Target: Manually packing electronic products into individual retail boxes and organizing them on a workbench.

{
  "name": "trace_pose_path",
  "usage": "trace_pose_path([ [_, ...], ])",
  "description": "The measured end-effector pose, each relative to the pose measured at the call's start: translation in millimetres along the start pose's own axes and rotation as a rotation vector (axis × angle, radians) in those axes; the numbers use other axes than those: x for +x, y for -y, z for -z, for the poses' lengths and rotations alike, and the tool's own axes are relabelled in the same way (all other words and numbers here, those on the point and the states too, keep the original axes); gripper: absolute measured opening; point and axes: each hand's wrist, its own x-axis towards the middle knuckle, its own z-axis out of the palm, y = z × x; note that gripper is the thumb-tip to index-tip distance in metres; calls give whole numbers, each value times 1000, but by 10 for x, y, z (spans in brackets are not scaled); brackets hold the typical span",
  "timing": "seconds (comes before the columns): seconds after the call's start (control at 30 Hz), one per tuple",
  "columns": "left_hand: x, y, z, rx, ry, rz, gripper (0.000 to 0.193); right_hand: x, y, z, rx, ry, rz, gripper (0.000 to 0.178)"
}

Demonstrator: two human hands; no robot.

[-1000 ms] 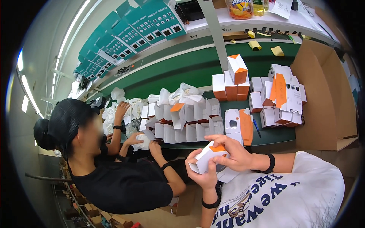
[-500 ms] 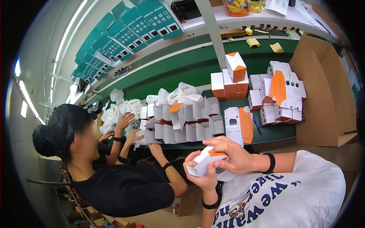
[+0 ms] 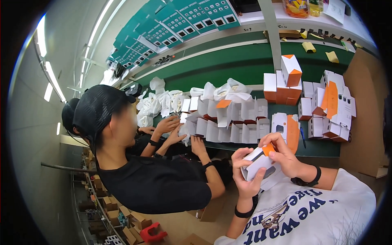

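Note:
I hold a small white carton with an orange flap [image 3: 256, 164] in both hands, in front of my chest. My left hand [image 3: 246, 182] cups it from below and behind. My right hand [image 3: 284, 155] lies over its top, with the fingertips on the orange flap. Just beyond the carton, a white and orange box [image 3: 286, 130] stands at the near edge of the green table [image 3: 228, 65].
Rows of open white cartons [image 3: 228, 122] and stacked white-orange boxes [image 3: 286, 83] cover the table. A co-worker in a black cap and shirt [image 3: 143, 179] reaches into the cartons from the left. A brown cardboard wall [image 3: 363, 122] stands at right, teal boxes [image 3: 179, 20] above, white bags [image 3: 163, 100] behind.
My hands keep hold of the carton, and my right fingers have shifted onto its orange flap. The co-worker's head has lifted and turned closer to me.

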Motion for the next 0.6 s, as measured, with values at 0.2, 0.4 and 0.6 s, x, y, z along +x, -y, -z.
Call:
trace_pose_path([
  [0.2, 44, 74, 61, -16, -19, 23, 36, 56, -41, -1, -234, -9, 151, 26],
  [0.4, 135, -16, 31, 33, -99, -41, 48, 65, -56, -69, -352, 75, 260, 36],
  [0.6, 80, 122, 177, 180, 54, -106, 54, 69, -155, -24, -456, 51, 405, 41],
])
